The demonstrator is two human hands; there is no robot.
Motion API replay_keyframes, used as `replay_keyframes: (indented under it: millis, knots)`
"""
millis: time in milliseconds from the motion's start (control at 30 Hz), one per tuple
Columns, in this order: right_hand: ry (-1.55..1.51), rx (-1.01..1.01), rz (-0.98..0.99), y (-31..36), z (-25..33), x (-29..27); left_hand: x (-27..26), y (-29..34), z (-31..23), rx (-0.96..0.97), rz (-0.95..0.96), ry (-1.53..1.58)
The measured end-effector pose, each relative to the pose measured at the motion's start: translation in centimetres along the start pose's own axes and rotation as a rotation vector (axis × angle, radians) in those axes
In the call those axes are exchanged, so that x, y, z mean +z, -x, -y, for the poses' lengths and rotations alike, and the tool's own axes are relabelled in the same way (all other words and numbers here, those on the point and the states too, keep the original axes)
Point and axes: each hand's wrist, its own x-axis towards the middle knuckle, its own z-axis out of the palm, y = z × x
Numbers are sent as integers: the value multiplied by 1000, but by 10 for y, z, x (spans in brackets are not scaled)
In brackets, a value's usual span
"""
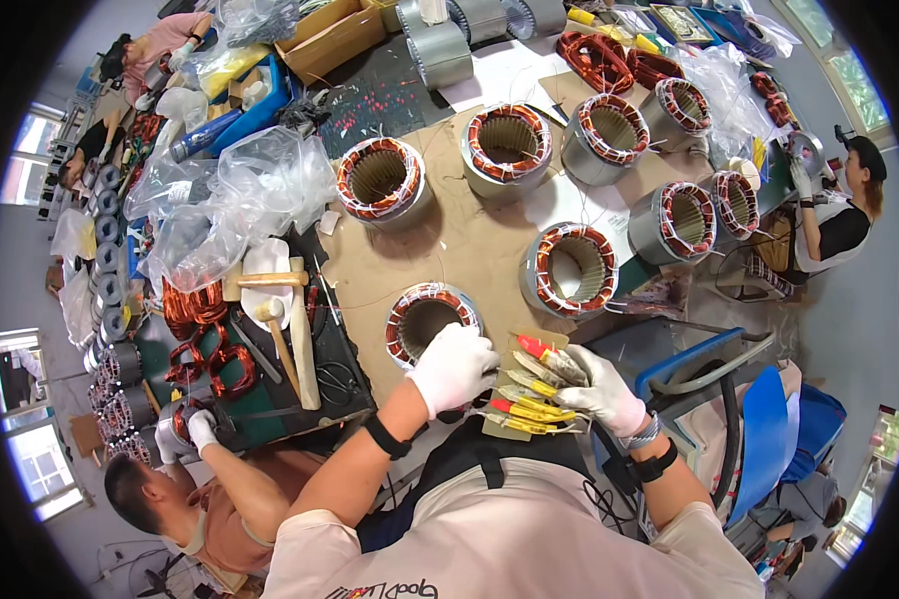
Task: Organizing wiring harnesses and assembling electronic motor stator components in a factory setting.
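My left hand (456, 369), in a white glove, is curled at the near rim of a stator (416, 317) with copper windings and white lacing. Its fingers are closed, and what they hold, if anything, is hidden. Just to the right, a small cardboard box (506, 431) holds several bundled leads (535, 385) with yellow and red sleeves or tape. My gloved right hand (609, 391) is closed around the right ends of these leads, thumb toward me. Behind the box stands another wound stator (570, 270), bore facing up.
More wound stators (506, 150) stand across the brown-papered table. Left lie mallets (275, 334), scissors (338, 384), copper coils (210, 364) and clear plastic bags (240, 195). Bare stator cores (440, 55) sit at the back. A blue-edged chair (689, 359) is at my right. Co-workers sit left and right.
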Motion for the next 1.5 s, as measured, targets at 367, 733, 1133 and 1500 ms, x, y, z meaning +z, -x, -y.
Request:
replay_keyframes:
  millis: [367,733,1133,1500]
  knots:
    - [-43,-70,-72,-18,-1,-3,-7,6,12,-619,-735,611]
    - [-86,-71,-236,-31,-2,11,-12,-2,12,-263,-502,427]
    - [-30,-114,-266,-40,-11,18,-16,-7,17,-165,-368,364]
    - [-134,-164,-207,-39,-7,19,-16,15,18,-668,-968,1175]
